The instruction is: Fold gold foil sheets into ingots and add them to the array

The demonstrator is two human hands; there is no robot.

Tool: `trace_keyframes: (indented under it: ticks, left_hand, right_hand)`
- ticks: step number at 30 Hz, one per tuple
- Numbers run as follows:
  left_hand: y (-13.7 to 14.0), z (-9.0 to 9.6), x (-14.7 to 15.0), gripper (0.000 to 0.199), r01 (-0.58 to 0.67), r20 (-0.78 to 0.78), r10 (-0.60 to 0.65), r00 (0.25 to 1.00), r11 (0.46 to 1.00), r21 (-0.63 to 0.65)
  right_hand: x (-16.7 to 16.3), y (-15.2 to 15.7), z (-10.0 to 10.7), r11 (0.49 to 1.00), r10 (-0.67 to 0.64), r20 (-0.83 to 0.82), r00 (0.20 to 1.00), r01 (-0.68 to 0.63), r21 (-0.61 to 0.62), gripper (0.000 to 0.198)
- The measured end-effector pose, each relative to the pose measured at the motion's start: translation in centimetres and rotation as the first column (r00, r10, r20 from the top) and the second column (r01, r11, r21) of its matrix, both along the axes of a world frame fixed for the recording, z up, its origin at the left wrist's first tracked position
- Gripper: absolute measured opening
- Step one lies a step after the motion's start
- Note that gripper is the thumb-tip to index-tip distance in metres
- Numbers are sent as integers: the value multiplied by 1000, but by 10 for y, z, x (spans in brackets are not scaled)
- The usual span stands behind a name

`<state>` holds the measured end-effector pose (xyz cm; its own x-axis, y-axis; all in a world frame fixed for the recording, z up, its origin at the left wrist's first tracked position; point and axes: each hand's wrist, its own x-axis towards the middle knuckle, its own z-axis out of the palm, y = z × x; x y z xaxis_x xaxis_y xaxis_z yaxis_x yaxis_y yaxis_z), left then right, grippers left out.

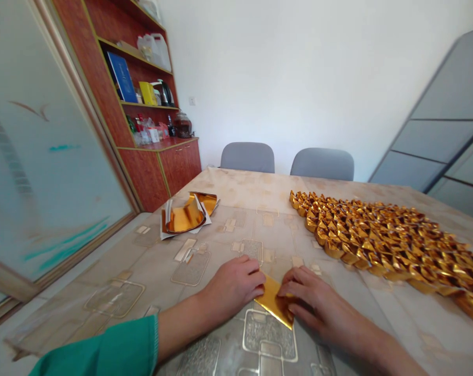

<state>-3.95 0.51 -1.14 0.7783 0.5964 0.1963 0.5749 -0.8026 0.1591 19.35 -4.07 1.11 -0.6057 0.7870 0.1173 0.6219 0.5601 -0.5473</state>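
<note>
Between my hands, close to the tabletop, is a folded piece of gold foil paper (273, 302), slanted with one corner toward me. My left hand (238, 282) grips its left end, fingers curled against the edge. At the right end my right hand (309, 297) pinches the paper, hiding part of that side. To the right lies a large group of folded gold paper ingots (377, 235), set close together in rows. A small stack of curled gold foil sheets (185, 216) with white backs sits on the table at the left.
A patterned plastic cover (220, 313) lies over the table. Two grey chairs (247, 156) stand along the far side. At the back left is a red-brown cabinet (158, 162) holding bottles, boxes and a kettle. A frosted glass door (52, 130) is on the left.
</note>
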Motion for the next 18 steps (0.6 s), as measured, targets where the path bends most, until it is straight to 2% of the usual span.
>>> trace_keyframes:
  ticks: [4,9,14,18]
  left_hand:
    - [0,-6,-1,13,6,58,-7,998,1000,21]
    - [-2,-10,-2,15,55,116,-55,992,998,8]
    - [-1,-7,-3,13,75,110,-74,991,997,1]
    - [-6,-1,-2,12,50,70,-49,996,999,-14]
  right_hand:
    - [5,2,0,997,62,0,998,-62,-37,22]
    - [4,0,-1,997,-44,-32,999,42,-58,28]
    - [6,-4,6,995,70,13,998,-68,-68,25]
    - [4,-4,5,995,97,79,992,-98,4,14]
